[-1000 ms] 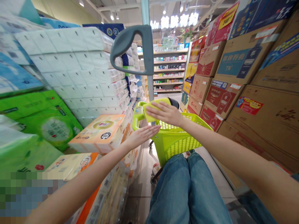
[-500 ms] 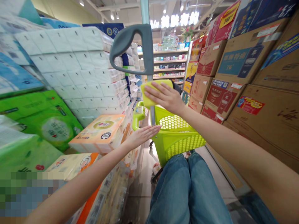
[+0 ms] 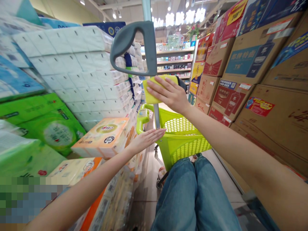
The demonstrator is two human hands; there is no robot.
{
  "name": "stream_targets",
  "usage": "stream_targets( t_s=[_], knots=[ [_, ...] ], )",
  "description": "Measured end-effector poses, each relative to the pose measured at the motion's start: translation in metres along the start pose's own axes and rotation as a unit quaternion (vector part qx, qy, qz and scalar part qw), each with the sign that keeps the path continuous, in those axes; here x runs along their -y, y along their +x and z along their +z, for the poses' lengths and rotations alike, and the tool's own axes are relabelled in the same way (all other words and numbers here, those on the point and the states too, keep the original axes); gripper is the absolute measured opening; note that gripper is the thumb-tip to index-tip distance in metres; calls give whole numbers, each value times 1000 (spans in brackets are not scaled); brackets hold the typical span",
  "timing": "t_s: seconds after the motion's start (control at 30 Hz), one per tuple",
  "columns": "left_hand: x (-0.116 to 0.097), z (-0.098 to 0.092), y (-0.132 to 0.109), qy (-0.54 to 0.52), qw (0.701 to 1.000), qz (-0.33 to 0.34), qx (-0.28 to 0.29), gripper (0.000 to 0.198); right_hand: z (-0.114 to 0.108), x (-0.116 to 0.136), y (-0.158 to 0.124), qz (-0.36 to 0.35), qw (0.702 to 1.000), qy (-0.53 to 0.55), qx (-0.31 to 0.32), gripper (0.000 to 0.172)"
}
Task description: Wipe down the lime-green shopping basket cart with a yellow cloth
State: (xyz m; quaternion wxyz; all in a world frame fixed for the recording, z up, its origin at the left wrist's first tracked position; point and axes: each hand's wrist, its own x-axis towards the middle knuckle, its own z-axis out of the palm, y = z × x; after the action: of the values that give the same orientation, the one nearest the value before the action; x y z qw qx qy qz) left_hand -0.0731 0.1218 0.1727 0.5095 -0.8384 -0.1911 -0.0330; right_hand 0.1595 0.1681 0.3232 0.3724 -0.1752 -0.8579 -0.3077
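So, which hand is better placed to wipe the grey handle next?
Probably the right hand: it holds the yellow cloth just below the grey handle. The left hand is lower, by the green basket, no cloth visible.

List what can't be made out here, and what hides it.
In the head view:
Identity of the dark object: mostly covered by the yellow cloth and right hand.
Left hand: palm hidden by its own back.
Floor of the green shopping basket: hidden by its near wall and right forearm.
Packages on far shelves: lettering too small.
Lower-left corner: pixelated.

"T6" on brown carton; "100%" on orange pack; "248" on tag.
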Motion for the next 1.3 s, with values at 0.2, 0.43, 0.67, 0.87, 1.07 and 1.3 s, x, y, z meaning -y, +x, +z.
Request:
stream_targets(
  t_s=[0.2, 0.43, 0.67, 0.87, 1.07, 1.3],
  knots=[
    [-2, 6, 0, 15, 1000, 5, -7, 61, 33, 38, -71, -50, 997, 30, 50, 62],
    [-1, 6, -1, 20, 1000, 2, -3, 64, 22, 11, -43, -63, 997, 13, 43, 61],
    [-1, 2, 0, 9, 1000, 3, 7, 64, 13, 2, -11, -24, 997, -54, -43, 62],
    [0, 6, -1, -55, 998, 7, 40, 67, 46, 50, -93, -74, 995, 25, 56, 62],
    [0, 3, -1, 9, 1000, 3, 16, 64, 32, 17, -46, -47, 998, 37, 32, 64],
    [0, -2, -1, 4, 1000, -1, 16, 68, 27, 5, -14, -2, 998, -18, -65, 61]
  ],
)
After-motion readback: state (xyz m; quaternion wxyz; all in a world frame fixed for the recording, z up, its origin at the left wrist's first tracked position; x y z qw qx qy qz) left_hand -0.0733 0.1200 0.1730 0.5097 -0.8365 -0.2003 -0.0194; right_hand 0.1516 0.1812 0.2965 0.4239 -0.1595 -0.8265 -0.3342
